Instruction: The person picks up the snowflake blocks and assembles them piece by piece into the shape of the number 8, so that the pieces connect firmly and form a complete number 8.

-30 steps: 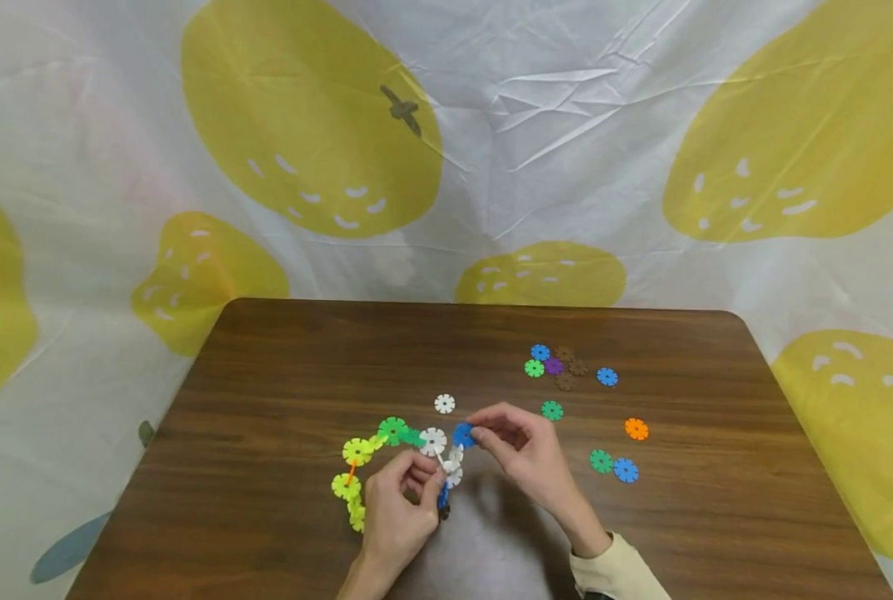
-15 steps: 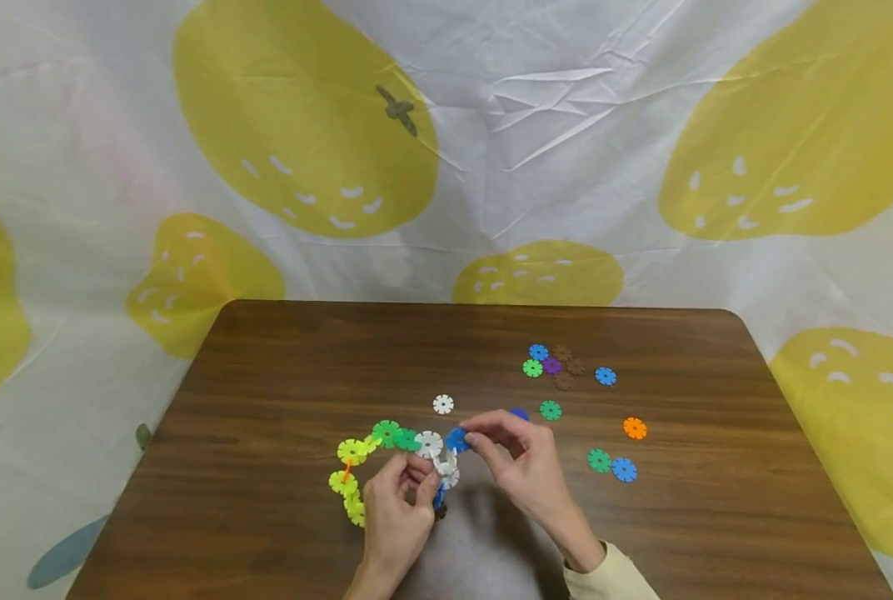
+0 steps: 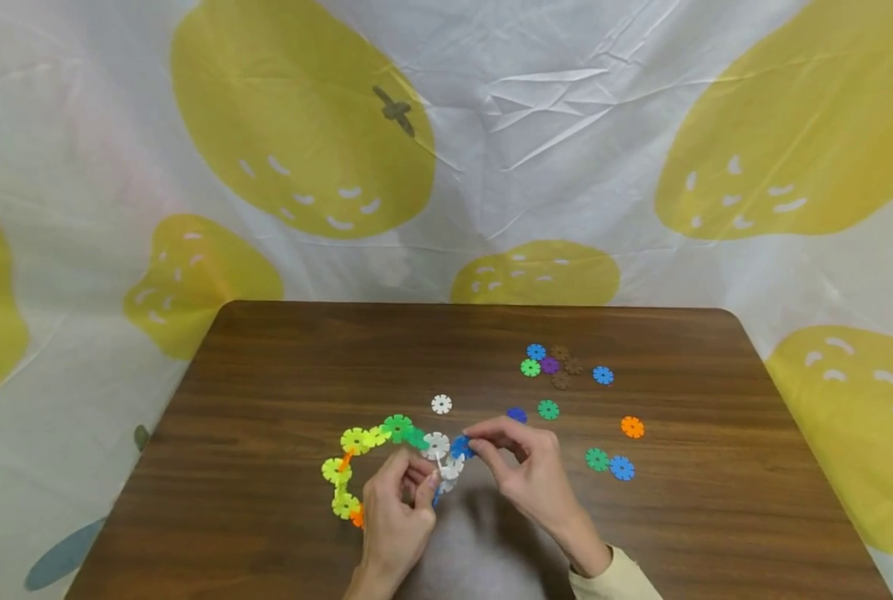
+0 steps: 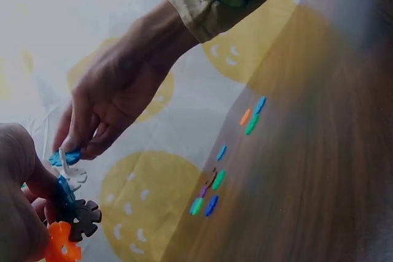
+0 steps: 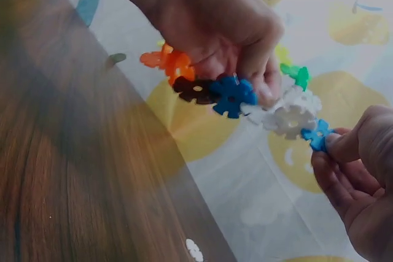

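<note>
My left hand (image 3: 400,508) grips a chain of joined notched plastic discs, its fingers near the white ones (image 3: 436,445). The chain loops round with green (image 3: 397,428), yellow-green (image 3: 356,441) and orange discs (image 5: 177,64). In the right wrist view, a brown disc (image 5: 195,90) and a dark blue disc (image 5: 233,96) sit below the left fingers, beside the whites. My right hand (image 3: 532,475) pinches a blue disc (image 5: 317,134) between thumb and forefinger, its edge at a white disc on the chain's end. Part of the loop is hidden behind the left hand.
Loose discs lie on the brown wooden table (image 3: 281,358): a white one (image 3: 441,404) behind the hands, a dark blue one (image 3: 517,414) and a green one (image 3: 548,409) beyond the right hand. A cluster with a purple disc (image 3: 549,365) lies farther back, an orange disc (image 3: 632,427) to the right.
The blue disc in my right hand has moved slightly down, closer against the white discs. The chain has turned in my left hand, its yellow-green side shifting up and left.
</note>
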Available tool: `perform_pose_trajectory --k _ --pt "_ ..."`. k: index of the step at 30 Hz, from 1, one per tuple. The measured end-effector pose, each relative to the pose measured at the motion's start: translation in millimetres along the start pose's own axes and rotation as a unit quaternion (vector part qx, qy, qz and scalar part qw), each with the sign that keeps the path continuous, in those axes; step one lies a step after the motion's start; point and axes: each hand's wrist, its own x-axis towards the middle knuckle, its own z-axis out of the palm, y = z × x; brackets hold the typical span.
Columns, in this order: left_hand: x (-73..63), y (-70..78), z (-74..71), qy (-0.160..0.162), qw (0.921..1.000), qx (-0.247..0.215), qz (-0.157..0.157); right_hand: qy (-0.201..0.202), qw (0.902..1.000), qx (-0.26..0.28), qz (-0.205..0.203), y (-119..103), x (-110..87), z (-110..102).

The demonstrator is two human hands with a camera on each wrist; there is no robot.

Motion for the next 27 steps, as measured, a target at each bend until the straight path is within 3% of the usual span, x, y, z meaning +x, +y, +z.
perform_pose_trajectory --k 12,17,19,22,25,27 --pt "7.5 3.3 3.1 -0.026 0.9991 -0.012 -0.031 0.028 0.9980 0.023 0.052 13 3.8 -4" --pt "5.4 -0.7 0.6 -0.023 0.9979 -0.006 -0.060 0.054 0.9943 -0.050 0.077 25 12.6 -24" --pt "4.6 -2.5 -1.2 -0.023 0.9969 -0.010 -0.074 0.075 0.9850 -0.114 0.105 34 15.7 -39" --pt "3.9 -4.6 -3.4 -0.025 0.9958 -0.014 -0.087 0.087 0.9611 -0.208 0.160 50 16.2 -62" --pt "3.7 -5.5 -4.0 -0.026 0.9949 -0.018 -0.096 0.063 0.9377 -0.269 0.210 66 12.1 -79" --pt "3.8 -5.4 -3.9 -0.027 0.9944 -0.023 -0.100 0.037 0.9277 -0.289 0.233 75 8.8 -85"
